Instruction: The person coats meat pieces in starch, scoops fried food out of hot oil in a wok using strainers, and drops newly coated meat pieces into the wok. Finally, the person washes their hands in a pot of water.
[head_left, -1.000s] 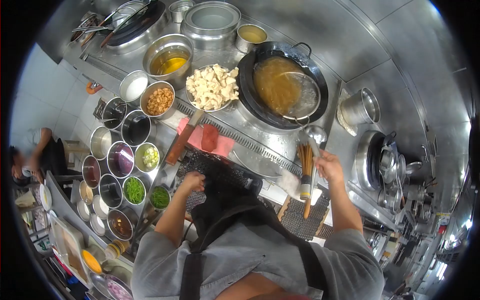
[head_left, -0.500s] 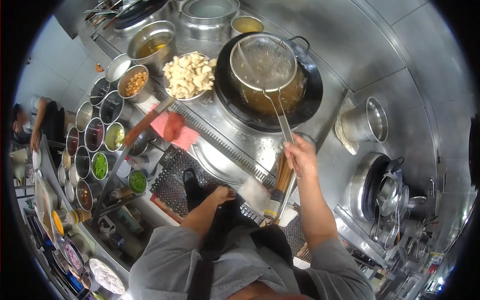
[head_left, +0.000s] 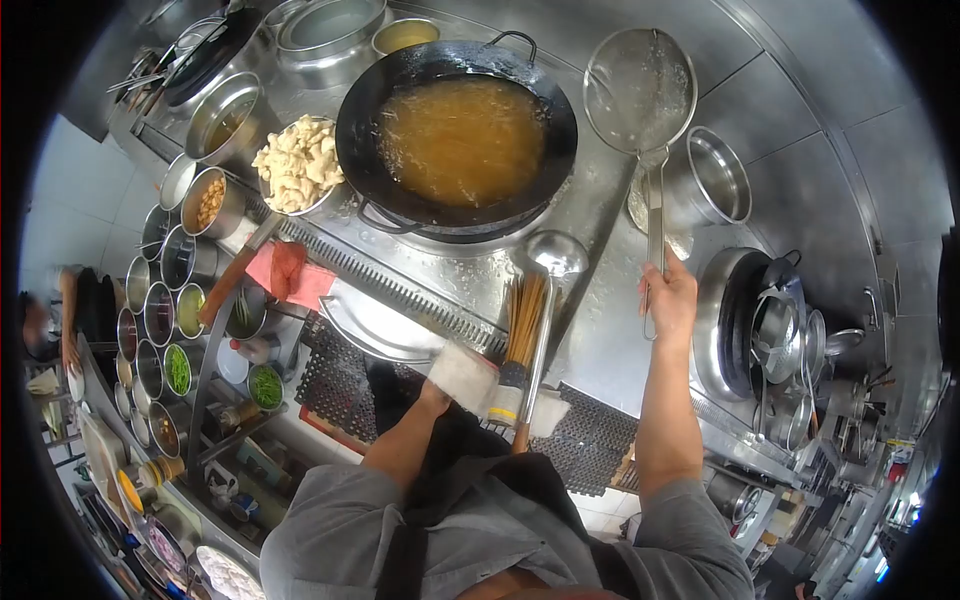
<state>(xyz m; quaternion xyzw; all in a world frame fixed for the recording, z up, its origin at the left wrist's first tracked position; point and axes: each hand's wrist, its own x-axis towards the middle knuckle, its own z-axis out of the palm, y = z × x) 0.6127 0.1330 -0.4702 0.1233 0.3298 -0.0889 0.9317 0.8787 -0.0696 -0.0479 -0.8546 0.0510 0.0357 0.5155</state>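
Note:
My right hand point(head_left: 668, 298) is closed round the handle of a wire strainer point(head_left: 640, 92), whose round mesh is raised at the upper right, near a steel pot point(head_left: 718, 176). A black wok point(head_left: 357, 130) of brownish liquid point(head_left: 462, 140) sits on the stove. My left hand point(head_left: 437, 392) is at a folded white cloth point(head_left: 463, 376) by the counter's front edge; the cloth hides most of its fingers. Right of the cloth lie a bamboo brush point(head_left: 523, 330) and a ladle point(head_left: 557, 254) with a long handle.
A bowl of pale chunks point(head_left: 300, 166) is left of the wok. A cleaver with a wooden handle point(head_left: 232, 282) lies near a pink cloth point(head_left: 308, 284). Ingredient pots stand at the left, where another person's arm point(head_left: 70, 320) shows. More woks point(head_left: 722, 320) stand at the right.
The strainer has moved from over the wok to the right, with my right hand on it. My left hand has come up to the white cloth. The whole view has shifted.

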